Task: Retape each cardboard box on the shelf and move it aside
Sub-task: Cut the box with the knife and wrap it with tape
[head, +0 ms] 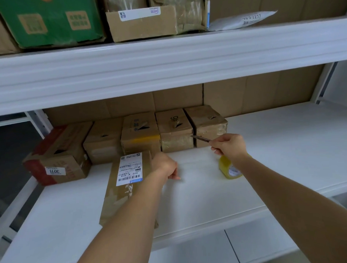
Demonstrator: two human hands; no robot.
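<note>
Frame centre: right hand (231, 146) pinching thin blade (200, 138), tip at box (175, 131). Left hand (165, 167) curled, empty, touching labelled box (129, 184). Tape roll (229, 169) beneath right wrist.

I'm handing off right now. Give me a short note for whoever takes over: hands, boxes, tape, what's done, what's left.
Right hand holds a thin blade, tip at the row of boxes along the back.
Left hand, fingers curled, rests beside the labelled box lying flat at the front; whether it grips the box is unclear.
Tape roll stands on the shelf under the right wrist.
Done: unclear; the back boxes show torn holes on top.
Left: probably tape each and move it aside.
</note>
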